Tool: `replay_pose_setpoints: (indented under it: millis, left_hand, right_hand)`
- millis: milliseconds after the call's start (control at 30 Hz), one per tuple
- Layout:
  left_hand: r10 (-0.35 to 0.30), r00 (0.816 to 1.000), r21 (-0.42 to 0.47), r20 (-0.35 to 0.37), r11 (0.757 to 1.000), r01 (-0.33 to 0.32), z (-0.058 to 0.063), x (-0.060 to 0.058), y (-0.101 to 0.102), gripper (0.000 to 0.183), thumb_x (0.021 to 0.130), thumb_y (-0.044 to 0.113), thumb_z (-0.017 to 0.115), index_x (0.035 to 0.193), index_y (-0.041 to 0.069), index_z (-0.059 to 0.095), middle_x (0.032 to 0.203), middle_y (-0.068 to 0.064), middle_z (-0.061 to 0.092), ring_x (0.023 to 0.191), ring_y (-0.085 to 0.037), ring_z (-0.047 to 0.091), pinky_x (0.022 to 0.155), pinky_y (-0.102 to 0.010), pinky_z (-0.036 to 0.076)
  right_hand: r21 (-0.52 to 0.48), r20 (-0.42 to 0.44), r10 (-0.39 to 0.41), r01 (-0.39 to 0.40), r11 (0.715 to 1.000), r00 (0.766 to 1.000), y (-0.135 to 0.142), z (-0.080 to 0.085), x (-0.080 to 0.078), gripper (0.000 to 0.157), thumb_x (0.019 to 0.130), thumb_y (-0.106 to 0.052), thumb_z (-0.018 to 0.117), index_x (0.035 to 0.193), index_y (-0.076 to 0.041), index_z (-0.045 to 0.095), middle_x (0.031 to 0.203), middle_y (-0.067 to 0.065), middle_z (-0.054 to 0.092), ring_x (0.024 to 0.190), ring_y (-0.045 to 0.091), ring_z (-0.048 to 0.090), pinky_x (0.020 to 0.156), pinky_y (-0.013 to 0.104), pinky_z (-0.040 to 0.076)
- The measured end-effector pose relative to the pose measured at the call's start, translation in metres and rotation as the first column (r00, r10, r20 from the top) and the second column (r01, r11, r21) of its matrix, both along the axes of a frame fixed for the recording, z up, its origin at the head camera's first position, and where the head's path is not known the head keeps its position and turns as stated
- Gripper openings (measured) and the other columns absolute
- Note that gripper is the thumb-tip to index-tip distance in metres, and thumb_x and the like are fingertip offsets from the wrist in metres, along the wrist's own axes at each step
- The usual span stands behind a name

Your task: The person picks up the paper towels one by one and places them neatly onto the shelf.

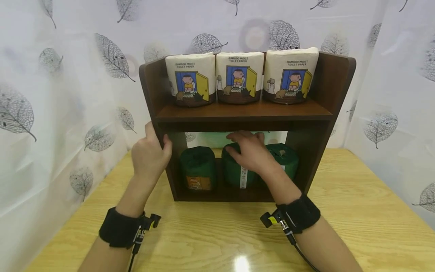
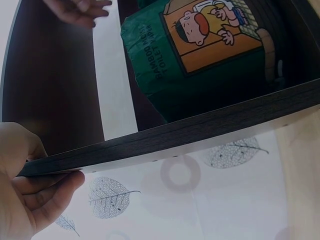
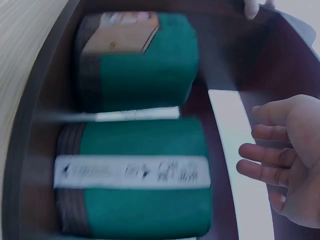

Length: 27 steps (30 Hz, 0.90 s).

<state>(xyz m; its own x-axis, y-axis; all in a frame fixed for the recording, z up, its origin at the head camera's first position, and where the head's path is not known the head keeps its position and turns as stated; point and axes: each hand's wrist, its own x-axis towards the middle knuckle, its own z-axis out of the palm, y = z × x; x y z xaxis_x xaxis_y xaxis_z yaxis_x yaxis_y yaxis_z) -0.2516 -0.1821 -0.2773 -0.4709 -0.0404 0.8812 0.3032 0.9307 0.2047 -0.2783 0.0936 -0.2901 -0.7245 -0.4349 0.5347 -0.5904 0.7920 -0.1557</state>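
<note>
A dark brown two-tier wooden shelf stands on the table. My left hand grips the edge of its left side panel, thumb on the inner side and fingers on the outside. On the lower tier are three green-wrapped toilet paper rolls: a left one with an orange picture, a middle one with a white label strip, and a right one, partly behind my right arm. My right hand is inside the lower tier above the middle roll, its fingers loosely bent and holding nothing.
Three white toilet paper rolls with a cartoon print, a left, a middle and a right one, stand on the upper tier. A leaf-patterned curtain surrounds the light wooden table.
</note>
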Motion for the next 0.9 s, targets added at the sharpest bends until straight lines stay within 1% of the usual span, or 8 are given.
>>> replay_pose_setpoints:
  millis: [133, 233, 333, 467, 533, 600, 800, 900]
  left_hand:
    - [0.005, 1.0, 0.002, -0.008, 1.0, -0.005, 0.0, -0.001, -0.001, 0.038, 0.08, 0.021, 0.055, 0.104, -0.007, 0.047, 0.049, -0.019, 0.047, 0.04, -0.035, 0.046, 0.036, -0.048, 0.036]
    - [0.007, 1.0, 0.011, -0.011, 1.0, -0.007, -0.001, 0.0, -0.003, 0.038, 0.08, 0.022, 0.055, 0.104, -0.007, 0.047, 0.049, -0.02, 0.047, 0.042, -0.037, 0.047, 0.037, -0.049, 0.036]
    - [0.01, 1.0, 0.011, -0.021, 1.0, -0.009, 0.0, 0.0, -0.004, 0.038, 0.08, 0.021, 0.054, 0.105, -0.007, 0.047, 0.048, -0.019, 0.046, 0.041, -0.036, 0.046, 0.036, -0.049, 0.035]
    - [0.012, 0.999, 0.006, -0.033, 1.0, -0.012, 0.001, -0.001, -0.003, 0.037, 0.079, 0.02, 0.054, 0.104, -0.007, 0.048, 0.047, -0.018, 0.044, 0.039, -0.035, 0.044, 0.035, -0.048, 0.034]
    - [0.008, 1.0, 0.009, -0.029, 1.0, -0.008, 0.001, -0.001, -0.002, 0.036, 0.079, 0.02, 0.055, 0.103, -0.006, 0.048, 0.048, -0.018, 0.044, 0.04, -0.036, 0.045, 0.036, -0.048, 0.035]
    - [0.002, 1.0, 0.011, -0.022, 1.0, -0.002, 0.001, -0.002, 0.0, 0.036, 0.079, 0.02, 0.055, 0.103, -0.006, 0.048, 0.048, -0.019, 0.045, 0.041, -0.036, 0.046, 0.036, -0.048, 0.035]
    - [-0.004, 1.0, 0.021, -0.011, 1.0, 0.004, 0.0, -0.002, 0.002, 0.036, 0.079, 0.02, 0.055, 0.103, -0.006, 0.048, 0.049, -0.019, 0.046, 0.041, -0.036, 0.047, 0.037, -0.049, 0.036]
    - [-0.001, 1.0, 0.026, -0.015, 1.0, 0.001, 0.001, -0.001, 0.003, 0.036, 0.079, 0.02, 0.056, 0.104, -0.006, 0.048, 0.049, -0.019, 0.046, 0.042, -0.036, 0.047, 0.037, -0.049, 0.036]
  right_hand:
    - [0.049, -0.002, -0.013, 0.013, 0.999, 1.0, 0.008, -0.011, -0.002, 0.038, 0.09, -0.038, 0.054, 0.12, -0.016, 0.057, 0.117, 0.004, 0.059, 0.103, 0.023, 0.052, 0.078, 0.051, 0.027]
    - [0.096, -0.002, -0.001, 0.001, 0.995, 1.0, 0.008, -0.021, -0.004, 0.041, 0.089, -0.04, 0.055, 0.121, -0.016, 0.057, 0.116, 0.004, 0.06, 0.102, 0.023, 0.052, 0.079, 0.05, 0.026]
    - [0.13, 0.005, 0.021, -0.022, 0.991, 1.0, 0.007, -0.026, -0.005, 0.044, 0.088, -0.04, 0.057, 0.124, -0.016, 0.055, 0.118, 0.005, 0.059, 0.103, 0.023, 0.052, 0.079, 0.048, 0.025]
    - [0.146, 0.032, 0.034, -0.039, 0.989, 0.999, 0.006, -0.028, -0.006, 0.049, 0.086, -0.037, 0.06, 0.128, -0.015, 0.051, 0.116, 0.005, 0.061, 0.1, 0.022, 0.054, 0.078, 0.047, 0.025]
    - [0.151, 0.053, 0.03, -0.038, 0.988, 0.998, 0.007, -0.028, -0.007, 0.052, 0.086, -0.036, 0.061, 0.131, -0.015, 0.048, 0.112, 0.005, 0.063, 0.094, 0.021, 0.055, 0.077, 0.047, 0.025]
    - [0.157, 0.081, 0.03, -0.043, 0.987, 0.996, 0.009, -0.028, -0.007, 0.053, 0.086, -0.034, 0.062, 0.133, -0.014, 0.046, 0.11, 0.006, 0.063, 0.092, 0.022, 0.056, 0.077, 0.048, 0.025]
    - [0.172, 0.177, 0.048, -0.079, 0.982, 0.983, 0.017, -0.028, -0.008, 0.055, 0.087, -0.028, 0.06, 0.137, -0.017, 0.039, 0.126, 0.006, 0.055, 0.107, 0.023, 0.051, 0.08, 0.049, 0.025]
    - [0.163, 0.229, 0.067, -0.107, 0.981, 0.971, 0.023, -0.025, -0.008, 0.055, 0.087, -0.023, 0.058, 0.138, -0.02, 0.037, 0.123, 0.004, 0.054, 0.107, 0.023, 0.048, 0.082, 0.05, 0.022]
